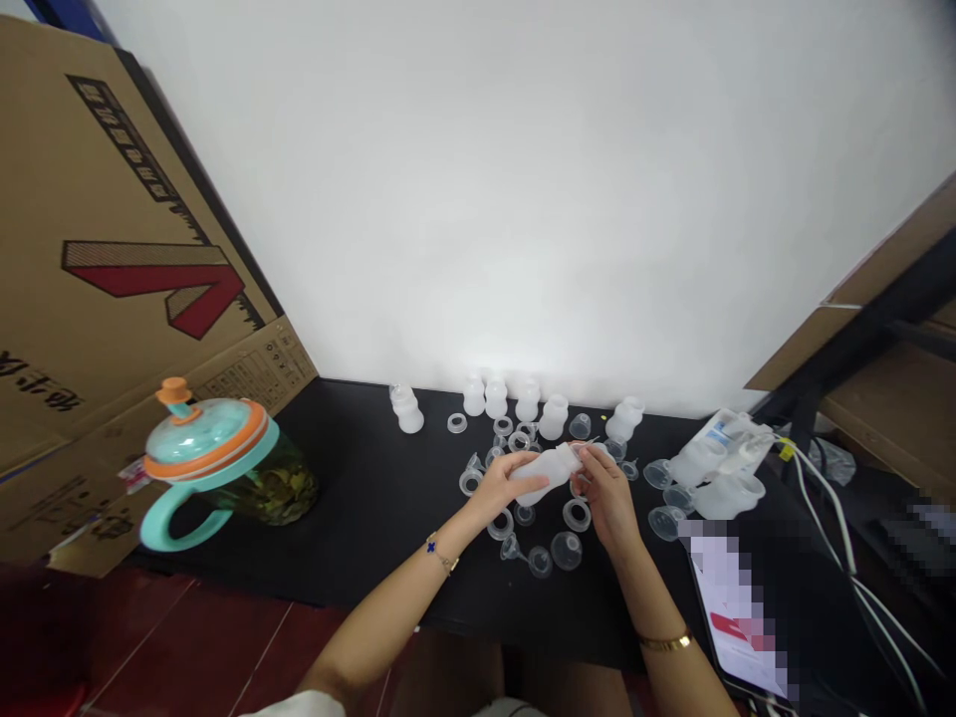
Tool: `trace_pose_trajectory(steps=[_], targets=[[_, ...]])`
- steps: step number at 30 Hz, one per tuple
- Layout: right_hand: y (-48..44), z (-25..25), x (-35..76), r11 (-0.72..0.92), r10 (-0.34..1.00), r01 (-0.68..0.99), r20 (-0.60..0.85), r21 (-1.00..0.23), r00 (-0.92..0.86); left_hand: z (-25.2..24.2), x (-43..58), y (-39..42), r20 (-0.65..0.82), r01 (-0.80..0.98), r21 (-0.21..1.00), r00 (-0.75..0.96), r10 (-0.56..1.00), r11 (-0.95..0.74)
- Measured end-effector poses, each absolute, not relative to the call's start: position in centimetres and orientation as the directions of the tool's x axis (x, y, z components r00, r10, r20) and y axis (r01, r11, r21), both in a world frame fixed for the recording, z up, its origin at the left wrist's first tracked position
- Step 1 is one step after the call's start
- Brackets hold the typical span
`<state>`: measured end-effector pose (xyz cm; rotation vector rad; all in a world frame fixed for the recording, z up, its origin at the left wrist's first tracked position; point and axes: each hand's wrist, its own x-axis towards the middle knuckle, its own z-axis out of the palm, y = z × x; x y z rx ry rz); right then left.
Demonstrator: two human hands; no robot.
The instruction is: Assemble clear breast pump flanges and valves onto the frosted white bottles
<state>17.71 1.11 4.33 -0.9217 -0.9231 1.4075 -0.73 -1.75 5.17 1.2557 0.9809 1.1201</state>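
My left hand (512,486) is wrapped round a frosted white baby bottle (549,471), which lies tilted with its neck to the right. At that neck, my right hand (606,490) pinches a small clear part, mostly hidden by the fingers. Below and around both hands lie several clear ring collars (577,515) and clear dome caps (566,550). Behind them, several more white bottles (554,416) stand upright in a loose row near the wall.
A large jug (224,468) with a turquoise handle and orange-rimmed lid stands left, beside a big cardboard box (112,249). Right are more bottles (721,493), white cables (829,498) and a lit phone (736,607). The black table (358,498) meets a white wall.
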Motion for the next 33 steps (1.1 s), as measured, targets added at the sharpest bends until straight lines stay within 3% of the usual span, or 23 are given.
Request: trace_pose_trajectory(steps=[22,33], targets=[[1.1,4.34,17.65,-0.016,1.0,-0.405,-0.022,-0.914,0.01,4.56,-0.49,-2.08,0.145,0.095,0.983,0.114,0.983,-0.156],[0.82,4.63,17.45,-0.004,1.0,-0.385,-0.002,-0.923,-0.004,4.6,-0.82,-1.73,0.014,-0.157,0.987,0.266,0.964,0.029]])
